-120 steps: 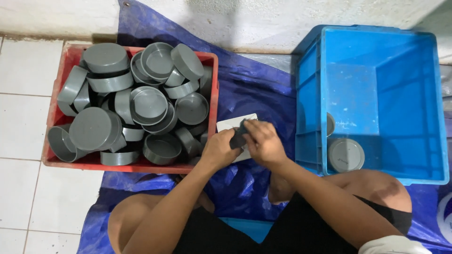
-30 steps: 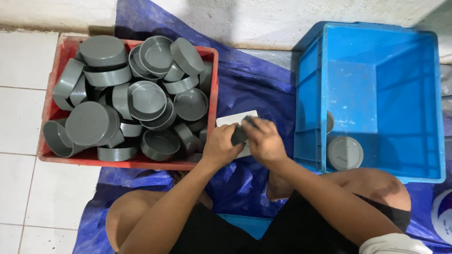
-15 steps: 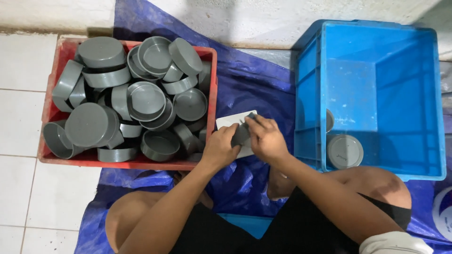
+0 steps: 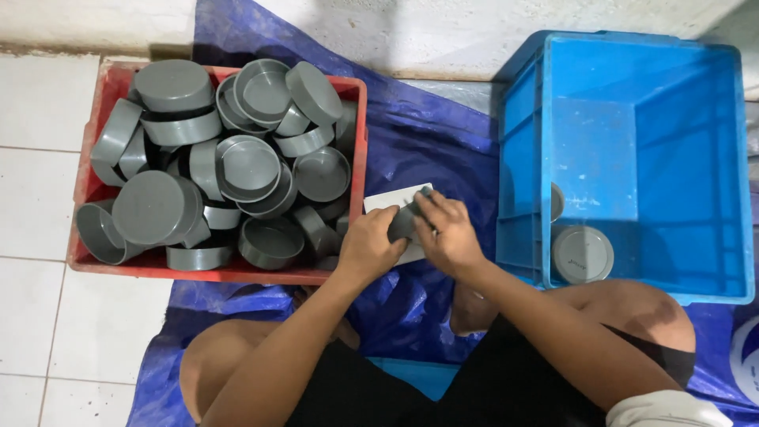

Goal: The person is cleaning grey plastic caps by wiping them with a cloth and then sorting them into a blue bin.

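Red crate (image 4: 83, 170) at far left on white floor tiles (image 4: 35, 190), heaped with grey round caps (image 4: 245, 162), some face up, some on edge, some showing hollow undersides. Crate's right part sits on a crumpled blue tarp (image 4: 431, 142) spread over the floor. Just right of the red crate, near its lower right corner, both hands meet over a white flat sheet (image 4: 379, 199) lying on the tarp. Left hand (image 4: 370, 245), grip pressed around the left side of one grey cap (image 4: 403, 221), fingers curled over it. Right hand (image 4: 447, 233), touching the left hand, grip pinching the same cap from the right, fingertips on its top edge. The cap is held between the two hands just above the white sheet; most of it is hidden by the fingers. Well right of the red crate, a blue crate (image 4: 711, 170) stands on the tarp, deep and mostly bare inside; one grey cap (image 4: 583, 255) lies flat in its lower left corner, another is partly seen at the left wall. Person's bare knees below, seated on the tarp.
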